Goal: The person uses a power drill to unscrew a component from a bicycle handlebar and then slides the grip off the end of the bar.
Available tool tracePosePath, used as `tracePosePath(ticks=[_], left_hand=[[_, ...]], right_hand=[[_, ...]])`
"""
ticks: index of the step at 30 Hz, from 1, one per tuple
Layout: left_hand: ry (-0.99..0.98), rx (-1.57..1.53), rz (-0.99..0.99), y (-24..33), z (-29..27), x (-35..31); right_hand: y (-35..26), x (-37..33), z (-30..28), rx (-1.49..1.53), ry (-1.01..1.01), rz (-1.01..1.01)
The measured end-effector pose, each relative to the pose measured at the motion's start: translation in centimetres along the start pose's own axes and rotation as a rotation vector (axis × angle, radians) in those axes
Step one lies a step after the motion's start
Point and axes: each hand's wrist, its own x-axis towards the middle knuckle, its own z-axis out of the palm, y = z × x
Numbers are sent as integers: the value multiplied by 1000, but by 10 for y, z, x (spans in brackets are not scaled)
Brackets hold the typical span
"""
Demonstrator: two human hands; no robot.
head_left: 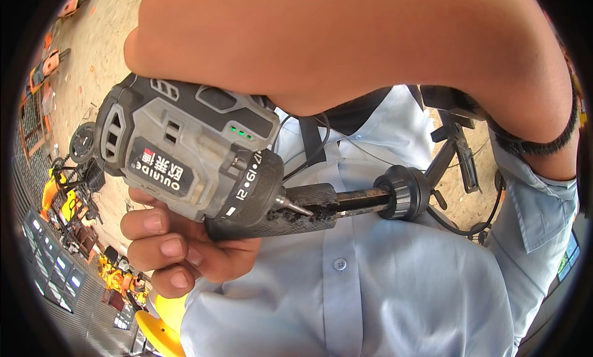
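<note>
A grey-and-black cordless drill (191, 144) with small green lights fills the left middle, its tip angled down to the right. My right forearm crosses the top, and my right hand (139, 54) is on the drill's upper side; its fingers and the handle are mostly hidden. The thin metal bit (293, 205) meets torn black rubber on a dark handlebar grip (299, 224). Below the drill, my left hand (179, 249) is closed at the grip's left end, fingers curled. From the grip a black tube (364, 202) runs right into a round black collar (404, 193).
Black cables (309, 153) loop behind the grip, near a black bracket (460, 150) at upper right. My light-blue shirt (340, 295) lies close below. Sandy ground (92, 67), a wheel (83, 144), yellow-orange vehicles (71, 199) and a yellow plastic piece (164, 326) are leftward.
</note>
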Motion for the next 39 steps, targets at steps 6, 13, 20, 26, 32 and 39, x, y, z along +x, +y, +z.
tracePosePath(ticks=[6, 13, 20, 26, 32, 39], left_hand=[[49, -7, 86, -3, -3, -5], [75, 9, 250, -12, 3, -4], [82, 105, 8, 1, 13, 0], [-89, 113, -86, 12, 4, 8], [-132, 110, -85, 17, 5, 8], [-208, 96, -49, 9, -6, 9]], right_hand=[[4, -17, -1, 6, 59, 21], [3, -42, -14, -11, 141, 118], [-12, -71, -10, -32, 304, 348], [-44, -86, -14, -66, 465, 578], [-59, -99, -19, 21, 396, 551], [-53, -115, -38, 360, 218, 547]])
